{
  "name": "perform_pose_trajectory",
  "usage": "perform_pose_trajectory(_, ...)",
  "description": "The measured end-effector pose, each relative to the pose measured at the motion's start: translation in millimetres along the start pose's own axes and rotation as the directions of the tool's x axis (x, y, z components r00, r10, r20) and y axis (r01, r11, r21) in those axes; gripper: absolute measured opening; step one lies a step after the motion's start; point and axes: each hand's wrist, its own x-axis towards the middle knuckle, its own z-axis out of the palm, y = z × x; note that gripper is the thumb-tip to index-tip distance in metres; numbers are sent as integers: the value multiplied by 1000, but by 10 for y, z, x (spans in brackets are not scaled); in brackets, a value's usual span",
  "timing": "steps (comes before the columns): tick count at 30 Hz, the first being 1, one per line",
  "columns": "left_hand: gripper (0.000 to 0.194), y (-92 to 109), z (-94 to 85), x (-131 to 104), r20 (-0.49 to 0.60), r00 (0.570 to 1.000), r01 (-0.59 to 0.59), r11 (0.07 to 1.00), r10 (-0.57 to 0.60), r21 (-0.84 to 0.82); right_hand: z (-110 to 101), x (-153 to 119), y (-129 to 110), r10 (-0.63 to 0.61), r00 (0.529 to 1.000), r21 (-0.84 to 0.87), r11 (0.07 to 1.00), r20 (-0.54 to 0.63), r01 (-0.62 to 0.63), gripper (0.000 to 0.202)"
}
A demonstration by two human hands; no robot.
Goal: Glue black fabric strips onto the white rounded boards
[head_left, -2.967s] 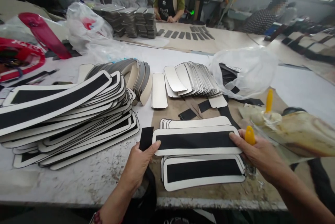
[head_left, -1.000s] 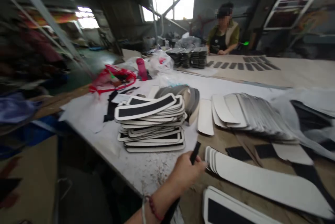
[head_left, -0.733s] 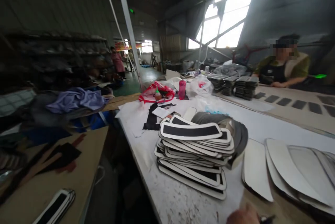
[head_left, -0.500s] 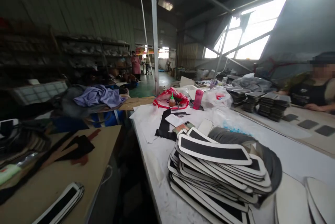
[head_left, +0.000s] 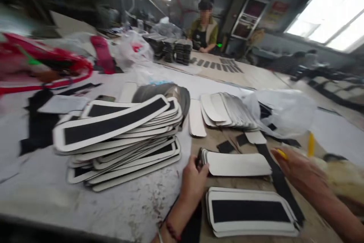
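My left hand (head_left: 195,174) is closed on the left end of a small stack of white panels (head_left: 239,164) with rounded corners, thumb on top. To the right, my right hand (head_left: 297,167) is blurred and its fingers are curled. A small yellow piece (head_left: 281,154) shows at those fingers, too smeared to name. Nearer to me lies a short pile of white-bordered panels with black centres (head_left: 251,211). A big, uneven pile of similar black-centred panels (head_left: 113,121) rises left of my left hand.
Behind my hands, white panels (head_left: 216,108) lie fanned beside a clear plastic bag (head_left: 287,110). A yellow stick (head_left: 311,144) stands upright at the right. A red bag (head_left: 42,63) and a pink bottle (head_left: 102,54) are at the left. Across the table sits a person (head_left: 203,30).
The view has swung right and down. Both my hands have come into sight, along with the white panels and the black-centred pile near them. The large pile now appears further left.
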Motion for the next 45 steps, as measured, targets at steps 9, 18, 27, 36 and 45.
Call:
perform_pose_trajectory(9, 28, 39, -47, 236, 118, 993, -15, 992, 0, 128, 465, -140, -271, 230, 971, 785, 589, 63, -190, 49)
perform_pose_trajectory(18, 33, -1, -25, 219, 160, 987, -5, 994, -12, 106, 919, -99, -336, 306, 913, 889, 286, 268, -357, 35)
perform_pose_trajectory(27, 38, 53, -19, 162, 100, 993, 49, 988, -64, 147, 644, -159, 252, 238, 968, 543, 825, -78, -159, 23)
perform_pose_trajectory(36, 49, -30, -8, 180, 89, 991, 76, 973, -98, 219, 372, -103, 659, -176, 940, 147, 963, -293, 226, 11)
perform_pose_trajectory(45, 53, -31, -14, 164, 101, 989, 74, 960, -105, 271, 229, -155, 583, -175, 934, 175, 956, -313, 237, 11)
